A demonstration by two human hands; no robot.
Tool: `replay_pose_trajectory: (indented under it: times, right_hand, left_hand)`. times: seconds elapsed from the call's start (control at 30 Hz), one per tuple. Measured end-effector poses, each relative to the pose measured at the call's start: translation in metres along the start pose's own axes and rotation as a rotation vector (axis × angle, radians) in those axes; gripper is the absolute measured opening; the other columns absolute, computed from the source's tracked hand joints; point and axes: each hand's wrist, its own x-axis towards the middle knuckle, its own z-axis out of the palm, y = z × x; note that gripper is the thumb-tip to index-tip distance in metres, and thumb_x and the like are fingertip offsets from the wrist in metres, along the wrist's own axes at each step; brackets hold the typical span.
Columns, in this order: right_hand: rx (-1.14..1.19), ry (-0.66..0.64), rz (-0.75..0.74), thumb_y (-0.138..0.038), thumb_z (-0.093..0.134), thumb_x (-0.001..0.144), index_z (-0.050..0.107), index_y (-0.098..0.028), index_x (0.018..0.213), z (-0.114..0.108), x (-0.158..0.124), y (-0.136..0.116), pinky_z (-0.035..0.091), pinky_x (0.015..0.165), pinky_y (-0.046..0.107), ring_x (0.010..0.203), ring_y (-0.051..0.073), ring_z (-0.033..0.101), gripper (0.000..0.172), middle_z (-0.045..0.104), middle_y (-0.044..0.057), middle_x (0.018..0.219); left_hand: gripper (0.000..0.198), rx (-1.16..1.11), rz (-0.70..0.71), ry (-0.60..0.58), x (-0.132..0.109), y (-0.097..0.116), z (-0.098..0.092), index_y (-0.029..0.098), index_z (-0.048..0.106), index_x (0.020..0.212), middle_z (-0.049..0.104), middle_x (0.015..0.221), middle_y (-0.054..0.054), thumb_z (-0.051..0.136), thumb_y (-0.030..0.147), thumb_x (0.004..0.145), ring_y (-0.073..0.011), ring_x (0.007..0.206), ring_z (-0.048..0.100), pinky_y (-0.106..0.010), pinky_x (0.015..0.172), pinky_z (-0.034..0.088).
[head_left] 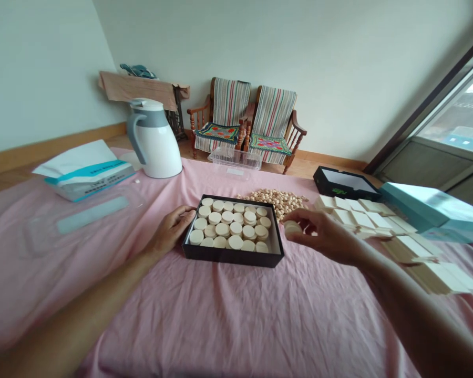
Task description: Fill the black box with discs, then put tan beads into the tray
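A shallow black box (232, 255) sits in the middle of the pink tablecloth, filled with several rows of pale round wooden discs (222, 229). My left hand (169, 229) rests against the box's left wall, fingers curled on its edge. My right hand (324, 234) hovers just right of the box and pinches one pale disc (292, 227) between thumb and fingers. Behind the box lies a loose pile of small wooden discs (275, 199).
Pale rectangular wooden blocks (382, 224) lie in rows at the right, beside a teal box lid (433, 211) and a black tray (347, 183). A white jug (153, 138), a paper packet (87, 170) and clear plastic containers (234, 158) stand further back. Two wooden chairs (244, 124) are by the wall.
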Motion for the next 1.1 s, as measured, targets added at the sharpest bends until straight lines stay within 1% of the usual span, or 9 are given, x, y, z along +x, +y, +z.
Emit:
replay_pose_trajectory:
  times: [0.17,0.3,0.43,0.57,0.73,0.9,0.97,1.03,1.1]
  right_hand:
    - [0.033,-0.183,-0.129,-0.031,0.063,0.075,0.067,-0.019,0.091,0.036,0.051,-0.046,0.038,0.058,0.022,0.064,0.01,0.051,0.021,0.062,-0.001,0.075]
    - [0.051,-0.292,-0.125,-0.034,0.067,0.071,0.064,-0.017,0.093,0.061,0.084,-0.066,0.036,0.056,0.022,0.063,0.009,0.05,0.028,0.061,-0.001,0.076]
    - [0.131,-0.396,-0.101,-0.039,0.067,0.072,0.062,-0.016,0.091,0.076,0.099,-0.077,0.037,0.055,0.021,0.062,0.009,0.048,0.03,0.059,-0.001,0.075]
    - [0.149,-0.511,-0.184,-0.041,0.063,0.076,0.065,-0.016,0.088,0.086,0.101,-0.085,0.036,0.055,0.02,0.064,0.009,0.048,0.028,0.056,-0.003,0.072]
    - [0.038,-0.549,-0.244,-0.038,0.054,0.082,0.068,-0.018,0.083,0.091,0.101,-0.09,0.035,0.055,0.021,0.062,0.01,0.05,0.025,0.057,-0.002,0.067]
    - [-0.081,-0.47,-0.249,-0.031,0.055,0.082,0.069,-0.018,0.092,0.081,0.097,-0.1,0.041,0.065,0.024,0.073,0.014,0.058,0.022,0.066,0.003,0.084]
    - [-0.098,-0.487,-0.269,-0.025,0.055,0.08,0.066,-0.018,0.104,0.075,0.093,-0.102,0.043,0.069,0.025,0.077,0.015,0.059,0.027,0.067,0.005,0.093]
    - [-0.104,-0.539,-0.319,-0.017,0.056,0.077,0.06,-0.019,0.115,0.07,0.09,-0.103,0.045,0.073,0.026,0.081,0.015,0.06,0.039,0.065,0.006,0.103]
    - [-0.112,-0.576,-0.383,-0.01,0.055,0.073,0.057,-0.021,0.12,0.066,0.088,-0.103,0.045,0.077,0.027,0.084,0.015,0.06,0.048,0.063,0.006,0.111]
  left_hand:
    - [0.043,-0.035,0.0,-0.01,0.0,-0.001,-0.002,0.016,0.058,0.1,0.067,0.085,-0.004,0.052,0.055,0.082,-0.0208,0.077,0.063,-0.025,0.062,0.047]
    - [0.042,-0.065,-0.027,-0.046,-0.001,-0.002,-0.003,0.016,0.057,0.102,0.068,0.083,-0.004,0.052,0.054,0.083,-0.0209,0.074,0.064,-0.026,0.059,0.048]
    - [0.04,-0.073,-0.035,-0.048,-0.001,-0.004,-0.004,0.017,0.057,0.102,0.068,0.082,-0.004,0.051,0.052,0.084,-0.0194,0.071,0.065,-0.024,0.056,0.046]
    - [0.039,-0.082,-0.008,-0.064,0.0,-0.006,-0.004,0.017,0.056,0.103,0.067,0.077,-0.003,0.05,0.051,0.085,-0.0183,0.068,0.064,-0.024,0.055,0.045]
    - [0.038,-0.068,0.005,-0.075,0.001,-0.01,-0.005,0.017,0.055,0.103,0.066,0.071,-0.002,0.049,0.051,0.086,-0.0181,0.066,0.063,-0.024,0.054,0.044]
    - [0.039,-0.062,-0.004,-0.079,0.001,-0.012,-0.004,0.017,0.055,0.104,0.063,0.064,-0.001,0.048,0.052,0.086,-0.0179,0.061,0.062,-0.023,0.051,0.043]
    - [0.04,-0.066,-0.015,-0.085,0.0,-0.012,-0.004,0.017,0.055,0.104,0.065,0.069,-0.002,0.048,0.053,0.086,-0.0162,0.056,0.061,-0.022,0.047,0.042]
    - [0.041,-0.084,-0.028,-0.096,0.0,-0.012,-0.004,0.017,0.054,0.104,0.066,0.072,-0.002,0.048,0.054,0.086,-0.0144,0.052,0.058,-0.021,0.044,0.04]
    - [0.042,-0.095,-0.027,-0.095,0.0,-0.011,-0.004,0.017,0.054,0.104,0.065,0.07,-0.002,0.048,0.054,0.086,-0.013,0.05,0.056,-0.021,0.042,0.038]
